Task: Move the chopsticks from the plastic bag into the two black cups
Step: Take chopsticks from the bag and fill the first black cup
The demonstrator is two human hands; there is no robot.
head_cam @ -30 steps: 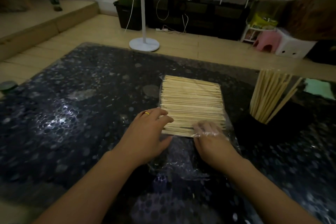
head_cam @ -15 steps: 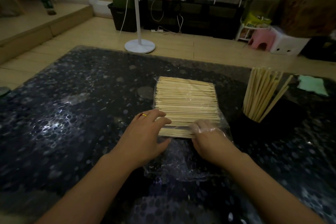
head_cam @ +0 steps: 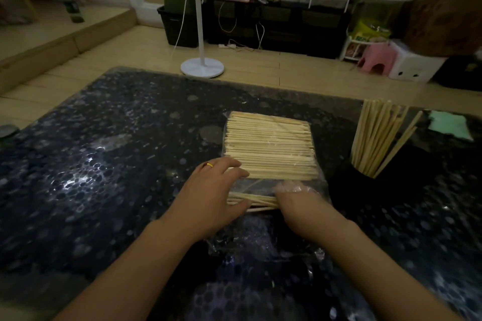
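Drawing a small bunch of chopsticks (head_cam: 251, 200) toward the open mouth of the plastic bag (head_cam: 321, 185), the right hand (head_cam: 300, 203) reaches in under the clear film; its fingers appear curled round the bunch's right end, though the wrinkled plastic over them makes the hold hard to read with certainty. The left hand (head_cam: 211, 195), wearing a ring (head_cam: 208, 164), lies mostly flat, its straight fingers pressing on the bag's left edge and the stick ends there, steadying rather than grasping.

Taking the bag as the landmark: it lies flat on the dark speckled table (head_cam: 91, 164), the main stack (head_cam: 270, 148) filling its far half in neat rows, the separated bunch at its near edge. To the bag's right, near but apart, stands a black cup (head_cam: 365, 190) already holding a leaning sheaf of upright sticks (head_cam: 375, 135). A second cup cannot be made out in the dim right-hand area.

The sticks look light, stiff and smooth, so loose ones will likely roll and fan apart; a bunch is best pinched across its middle or near one end so all stay parallel. The film is thin, limp and clingy, apt to drag along unless held down.
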